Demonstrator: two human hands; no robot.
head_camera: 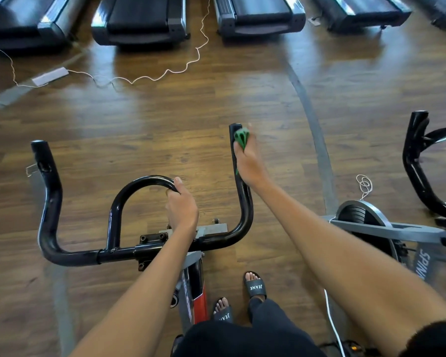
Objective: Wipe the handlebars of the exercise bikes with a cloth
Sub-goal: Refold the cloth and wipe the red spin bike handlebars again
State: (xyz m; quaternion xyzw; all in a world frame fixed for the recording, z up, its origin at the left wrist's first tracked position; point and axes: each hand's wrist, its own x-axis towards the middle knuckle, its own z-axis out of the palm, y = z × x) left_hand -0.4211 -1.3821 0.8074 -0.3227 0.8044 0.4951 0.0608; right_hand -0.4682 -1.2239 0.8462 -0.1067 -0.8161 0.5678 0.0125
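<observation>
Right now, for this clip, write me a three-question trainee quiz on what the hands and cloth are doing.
1. True or false: the green cloth is in the left hand.
2. Which part of the handlebar does the left hand grip: A) left horn, B) centre loop, C) right horn?
3. What row of machines stands beyond the bike?

Key: 1. False; the right hand presses it on the right horn. 2. B. 3. Treadmills.

Green cloth point(241, 138) against black handlebar point(238, 176).
</observation>
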